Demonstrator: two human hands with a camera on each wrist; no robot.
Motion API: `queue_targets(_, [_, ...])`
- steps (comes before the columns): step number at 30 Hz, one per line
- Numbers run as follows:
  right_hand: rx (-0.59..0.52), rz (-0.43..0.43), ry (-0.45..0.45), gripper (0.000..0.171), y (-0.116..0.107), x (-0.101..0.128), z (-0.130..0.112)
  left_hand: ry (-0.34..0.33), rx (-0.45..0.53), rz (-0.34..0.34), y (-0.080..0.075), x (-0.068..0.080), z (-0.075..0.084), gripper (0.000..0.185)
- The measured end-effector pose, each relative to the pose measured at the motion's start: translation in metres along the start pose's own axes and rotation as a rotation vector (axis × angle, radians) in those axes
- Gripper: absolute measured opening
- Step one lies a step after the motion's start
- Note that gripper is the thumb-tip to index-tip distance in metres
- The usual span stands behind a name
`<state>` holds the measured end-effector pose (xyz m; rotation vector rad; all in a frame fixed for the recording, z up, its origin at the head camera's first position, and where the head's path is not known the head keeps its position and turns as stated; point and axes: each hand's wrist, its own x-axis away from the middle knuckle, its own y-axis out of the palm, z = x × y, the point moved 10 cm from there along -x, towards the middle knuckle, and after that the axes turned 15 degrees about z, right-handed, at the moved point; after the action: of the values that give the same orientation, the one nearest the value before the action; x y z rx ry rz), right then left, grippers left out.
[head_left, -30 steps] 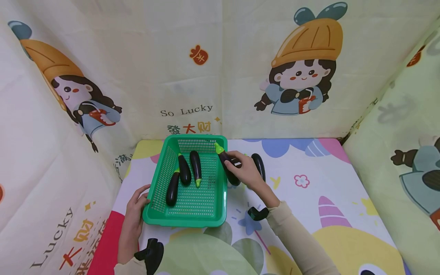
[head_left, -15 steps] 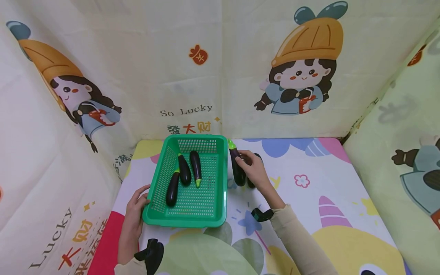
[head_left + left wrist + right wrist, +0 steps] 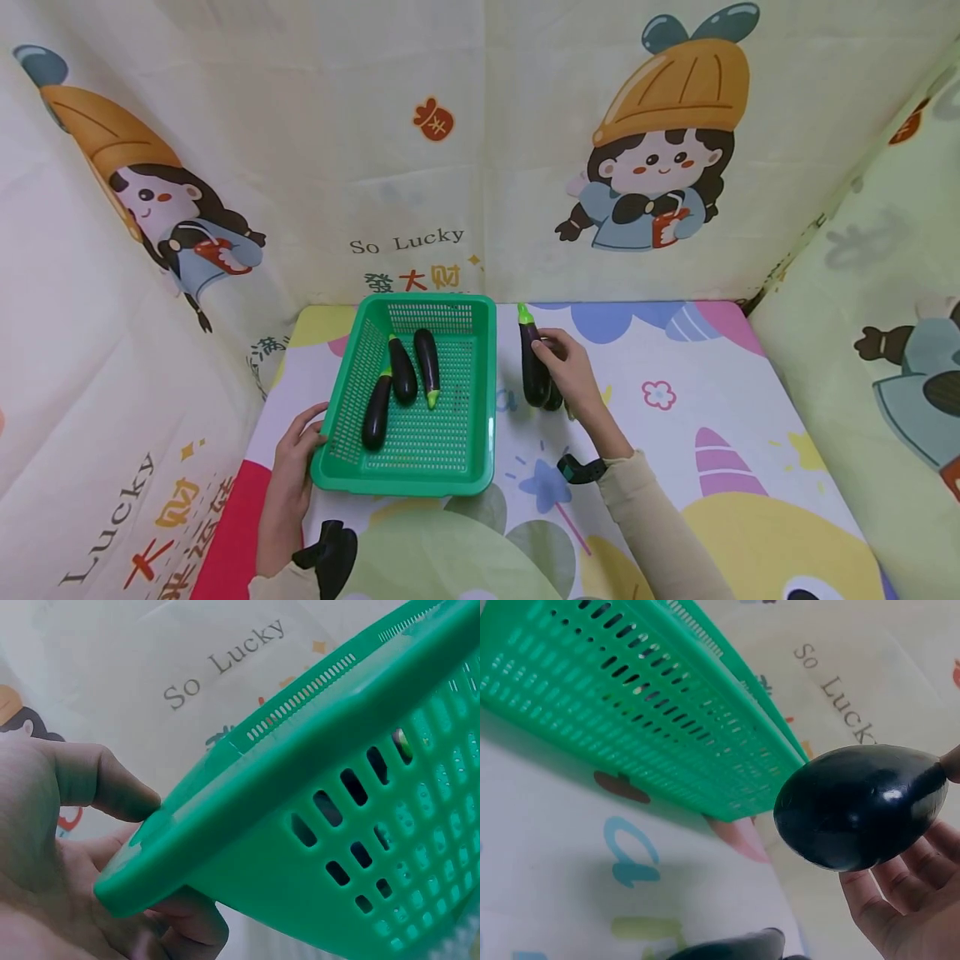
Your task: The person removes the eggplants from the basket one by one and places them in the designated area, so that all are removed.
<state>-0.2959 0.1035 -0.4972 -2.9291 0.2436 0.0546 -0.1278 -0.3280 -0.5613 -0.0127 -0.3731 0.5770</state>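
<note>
My right hand (image 3: 564, 367) grips a dark purple eggplant (image 3: 533, 371) with a green stem, held just right of the green plastic basket (image 3: 480, 454). The right wrist view shows its rounded end (image 3: 862, 806) in my fingers (image 3: 900, 900), above the mat. A second eggplant (image 3: 554, 401) lies on the mat under that hand, mostly hidden, and its tip (image 3: 731, 947) shows in the right wrist view. Three eggplants (image 3: 403, 375) lie inside the basket. My left hand (image 3: 300, 442) holds the basket's near-left corner, thumb (image 3: 105, 784) on the rim (image 3: 247, 787).
A cartoon-printed mat (image 3: 675, 417) covers the table. Printed cloth walls (image 3: 450, 167) close in the back, left and right sides. The basket's mesh side (image 3: 630, 690) stands close to the left of my right hand.
My right hand has carried the eggplant from over the basket's right rim to the right, down beside the eggplant on the mat. Left hand and basket have not moved.
</note>
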Motion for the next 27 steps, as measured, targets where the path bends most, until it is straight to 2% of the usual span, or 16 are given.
queue_targets(3, [-0.012, -0.001, 0.032, 0.037, -0.004, -0.001, 0.006, 0.009, 0.004, 0.007, 0.000, 0.001, 0.000, 0.057])
queue_targets(11, [-0.030, 0.026, 0.102, 0.040, -0.020, -0.004, 0.019, 0.051, 0.031, 0.093, -0.005, 0.002, 0.002, 0.052])
queue_targets(14, [-0.040, 0.043, 0.129, 0.041, -0.029, -0.006, 0.024, 0.053, -0.007, 0.075, -0.006, 0.003, 0.004, 0.054])
queue_targets(20, [-0.136, 0.054, 0.195, 0.044, -0.041, -0.007, 0.033, 0.081, -0.093, -0.013, -0.008, 0.006, 0.009, 0.059])
queue_targets(27, [-0.181, 0.055, 0.247, 0.046, -0.053, -0.009, 0.047, 0.113, -0.033, -0.043, -0.007, 0.008, 0.012, 0.060])
